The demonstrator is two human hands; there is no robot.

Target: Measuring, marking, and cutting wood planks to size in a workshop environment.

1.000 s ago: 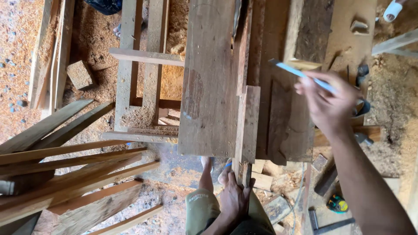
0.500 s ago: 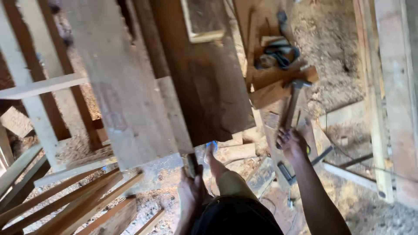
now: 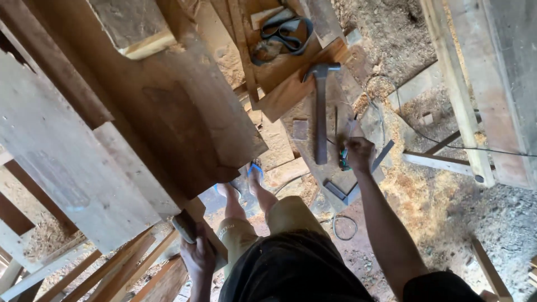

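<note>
Down at five o'clock from the hammer, the right hand closes on a small greenish tool lying on the low board. Left hand grips the big plank's near corner, steadying it. Hammer's long axis runs twelve to six, head at twelve.

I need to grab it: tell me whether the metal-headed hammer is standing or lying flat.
Lying flat: the metal-headed hammer rests lengthwise on a wooden board, untouched beside the right hand.
</note>
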